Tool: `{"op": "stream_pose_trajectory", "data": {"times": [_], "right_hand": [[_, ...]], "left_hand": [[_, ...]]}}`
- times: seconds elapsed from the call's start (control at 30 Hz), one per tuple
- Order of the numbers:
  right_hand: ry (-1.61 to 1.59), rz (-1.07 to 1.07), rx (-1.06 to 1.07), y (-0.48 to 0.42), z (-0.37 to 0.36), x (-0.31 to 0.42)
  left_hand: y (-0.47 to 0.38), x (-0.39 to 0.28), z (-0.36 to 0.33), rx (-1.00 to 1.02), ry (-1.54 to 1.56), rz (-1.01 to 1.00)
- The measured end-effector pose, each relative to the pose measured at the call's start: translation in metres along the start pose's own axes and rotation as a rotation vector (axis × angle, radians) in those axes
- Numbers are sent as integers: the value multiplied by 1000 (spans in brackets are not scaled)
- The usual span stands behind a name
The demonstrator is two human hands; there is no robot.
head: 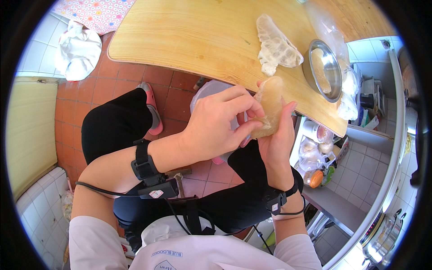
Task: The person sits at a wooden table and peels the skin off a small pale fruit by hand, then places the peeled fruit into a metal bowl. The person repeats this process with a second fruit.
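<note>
A peeled pomelo segment [272,98], pale yellow and translucent, lies in my right hand [278,145], held between thumb and fingers. My left hand [219,118] pinches the whitish membrane [266,124] at the segment's lower end between thumb and fingertips. Both hands are just in front of the table edge. On the wooden table [185,33] a crumpled piece of whitish pomelo membrane [275,45] lies beyond my hands. To its right stands a steel bowl [332,86] with another peeled segment [320,69] in it.
Clear plastic bags [347,84] lie beside the bowl at the table's right end. Below my hands, partly hidden, is a bin with a pale liner [207,89]. A container of bagged goods [315,155] stands at right. A white bag [77,50] hangs at far left.
</note>
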State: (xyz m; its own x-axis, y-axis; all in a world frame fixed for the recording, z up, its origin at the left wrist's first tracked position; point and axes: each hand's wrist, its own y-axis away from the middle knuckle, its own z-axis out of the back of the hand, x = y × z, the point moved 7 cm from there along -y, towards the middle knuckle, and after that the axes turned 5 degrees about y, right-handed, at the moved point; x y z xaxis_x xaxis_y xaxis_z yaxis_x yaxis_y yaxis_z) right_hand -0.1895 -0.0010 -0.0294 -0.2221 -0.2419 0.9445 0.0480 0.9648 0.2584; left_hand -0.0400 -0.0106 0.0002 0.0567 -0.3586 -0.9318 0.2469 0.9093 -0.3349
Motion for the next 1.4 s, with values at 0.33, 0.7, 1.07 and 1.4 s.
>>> {"op": "stream_pose_trajectory", "data": {"times": [0.33, 0.7, 1.07, 1.4], "right_hand": [[136, 28, 81, 3, -4, 3], [-11, -59, -19, 3, -3, -5], [-91, -50, 54, -6, 10, 3], [33, -20, 99, 3, -7, 3]], "left_hand": [[1, 3, -1, 33, 25, 27], [4, -9, -10, 35, -305, -258], [0, -3, -2, 17, -79, -82], [-2, -3, -6, 74, -112, -134]]}}
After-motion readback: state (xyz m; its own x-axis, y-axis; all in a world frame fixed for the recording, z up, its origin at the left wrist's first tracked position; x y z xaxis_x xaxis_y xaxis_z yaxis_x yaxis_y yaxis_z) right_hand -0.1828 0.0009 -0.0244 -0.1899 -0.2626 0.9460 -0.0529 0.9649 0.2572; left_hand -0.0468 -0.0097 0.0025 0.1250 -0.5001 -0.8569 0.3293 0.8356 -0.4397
